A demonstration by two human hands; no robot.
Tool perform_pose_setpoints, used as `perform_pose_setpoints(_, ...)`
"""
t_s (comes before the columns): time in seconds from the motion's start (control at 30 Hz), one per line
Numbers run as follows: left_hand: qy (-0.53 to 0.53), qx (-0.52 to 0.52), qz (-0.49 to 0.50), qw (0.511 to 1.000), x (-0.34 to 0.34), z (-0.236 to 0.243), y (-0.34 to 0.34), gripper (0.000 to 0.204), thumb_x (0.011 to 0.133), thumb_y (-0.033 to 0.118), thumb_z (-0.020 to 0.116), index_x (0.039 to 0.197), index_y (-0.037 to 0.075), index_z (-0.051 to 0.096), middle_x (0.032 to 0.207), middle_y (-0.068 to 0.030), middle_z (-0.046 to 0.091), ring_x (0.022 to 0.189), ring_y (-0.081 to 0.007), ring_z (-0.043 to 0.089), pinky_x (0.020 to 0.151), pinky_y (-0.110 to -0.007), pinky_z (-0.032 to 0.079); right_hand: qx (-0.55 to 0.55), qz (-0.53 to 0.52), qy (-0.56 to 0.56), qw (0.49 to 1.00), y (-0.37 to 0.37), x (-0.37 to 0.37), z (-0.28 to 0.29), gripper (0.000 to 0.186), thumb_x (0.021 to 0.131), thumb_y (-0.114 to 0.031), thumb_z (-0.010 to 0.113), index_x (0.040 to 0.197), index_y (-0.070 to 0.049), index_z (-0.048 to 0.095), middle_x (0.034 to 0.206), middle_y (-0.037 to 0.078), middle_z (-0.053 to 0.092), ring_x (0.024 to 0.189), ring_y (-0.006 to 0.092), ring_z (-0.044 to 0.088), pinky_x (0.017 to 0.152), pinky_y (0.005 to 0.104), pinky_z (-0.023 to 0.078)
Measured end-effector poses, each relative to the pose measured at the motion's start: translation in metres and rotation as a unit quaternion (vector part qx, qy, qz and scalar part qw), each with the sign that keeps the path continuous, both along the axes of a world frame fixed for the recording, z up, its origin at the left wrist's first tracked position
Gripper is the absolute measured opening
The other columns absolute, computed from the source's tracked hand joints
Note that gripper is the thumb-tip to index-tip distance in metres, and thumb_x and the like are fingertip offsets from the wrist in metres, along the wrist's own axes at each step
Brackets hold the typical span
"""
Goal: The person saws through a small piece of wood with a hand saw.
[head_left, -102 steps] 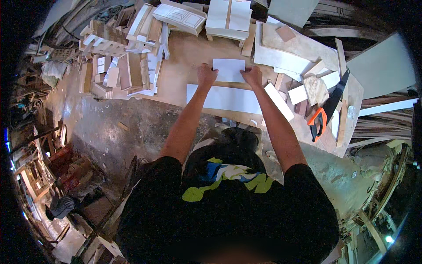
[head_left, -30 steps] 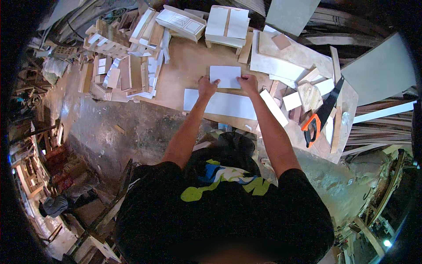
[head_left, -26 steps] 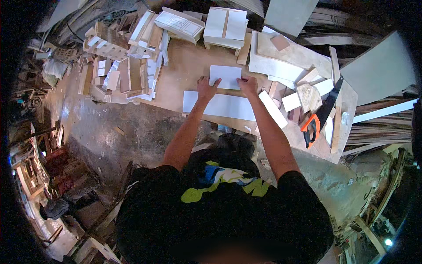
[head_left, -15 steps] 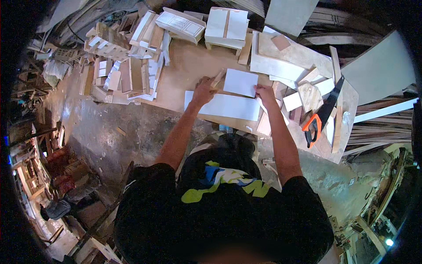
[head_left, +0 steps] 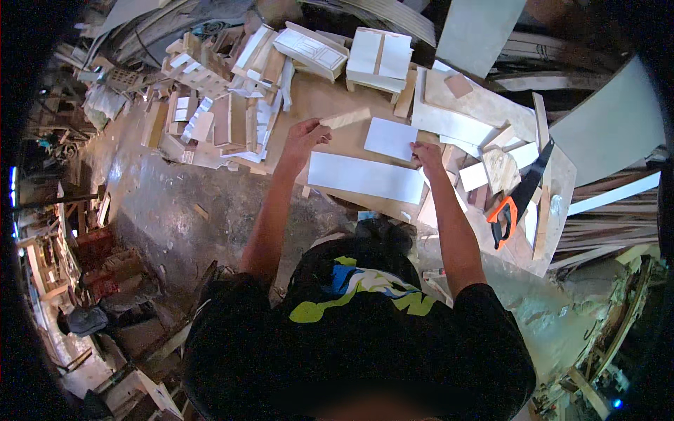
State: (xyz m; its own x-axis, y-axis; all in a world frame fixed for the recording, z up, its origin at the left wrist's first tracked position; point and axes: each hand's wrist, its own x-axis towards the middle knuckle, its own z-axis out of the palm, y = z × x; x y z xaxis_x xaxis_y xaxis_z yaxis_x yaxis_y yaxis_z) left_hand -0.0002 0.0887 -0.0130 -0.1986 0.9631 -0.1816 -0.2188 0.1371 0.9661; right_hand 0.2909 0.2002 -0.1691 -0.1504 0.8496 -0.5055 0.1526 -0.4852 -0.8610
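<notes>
My left hand is closed on the near end of a short pale wood strip. The strip points away to the right above the table, left of a small white panel. At that panel's right edge, my right hand pinches the near corner with thumb and fingers. A longer white panel lies flat along the table's near edge, just below both hands. The small panel sits slightly askew to it, with a strip of brown tabletop between them.
A handsaw with an orange and black handle lies at the right among wood offcuts. Several small wooden furniture pieces stand along the back, including a white-topped one. Boxy wooden frames are crowded at the table's left end.
My left hand has moved left, away from the small panel, and the wood strip now lies closer to level across the view. The small panel has turned slightly. The whole view has shifted.
</notes>
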Motion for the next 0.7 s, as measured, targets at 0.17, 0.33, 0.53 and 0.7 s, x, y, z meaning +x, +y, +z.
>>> perform_pose_setpoints(0.17, -0.093, 0.01, 0.055, 0.994, -0.003, 0.042, -0.014, 0.017, 0.08, 0.014, 0.057, 0.086, -0.002, 0.058, 0.074, -0.0067, 0.058, 0.068, -0.0142, 0.058, 0.065, -0.026, 0.048, 0.012, 0.035, -0.104, 0.994, 0.012, -0.014, -0.007, 0.013, 0.074, -0.014, 0.067, 0.076, -0.001, 0.064, 0.062, 0.002, 0.057, 0.051, 0.0102, 0.05, 0.045, 0.0232, 0.039)
perform_pose_setpoints(0.33, -0.086, -0.023, 0.087, 0.992, 0.009, 0.07, -0.019, 0.023, 0.082, 0.017, 0.058, 0.089, -0.004, 0.059, 0.075, -0.0084, 0.06, 0.069, -0.0159, 0.06, 0.067, -0.029, 0.05, 0.006, -0.002, -0.03, 1.0, 0.011, -0.011, -0.022, 0.012, 0.074, -0.011, 0.063, 0.079, 0.0, 0.063, 0.068, 0.007, 0.061, 0.055, 0.0138, 0.057, 0.048, 0.0255, 0.047)
perform_pose_setpoints(0.53, -0.011, -0.068, 0.03, 0.997, 0.035, 0.078, -0.004, 0.029, 0.081, 0.02, 0.061, 0.095, -0.005, 0.059, 0.082, -0.0096, 0.063, 0.07, -0.0141, 0.061, 0.066, -0.026, 0.052, 0.06, 0.01, -0.064, 0.996, 0.017, 0.023, -0.03, 0.019, 0.077, -0.015, 0.061, 0.091, -0.002, 0.062, 0.079, 0.007, 0.061, 0.065, 0.0133, 0.058, 0.055, 0.0246, 0.047)
perform_pose_setpoints(0.7, -0.023, -0.031, 0.003, 0.999, 0.057, 0.085, 0.0, 0.027, 0.08, 0.017, 0.064, 0.094, -0.005, 0.059, 0.082, -0.0088, 0.063, 0.072, -0.0125, 0.06, 0.069, -0.024, 0.05, 0.114, 0.046, 0.077, 0.989, -0.028, 0.005, 0.107, 0.018, 0.081, -0.015, 0.057, 0.093, -0.001, 0.06, 0.081, 0.008, 0.062, 0.071, 0.0135, 0.059, 0.062, 0.025, 0.047)
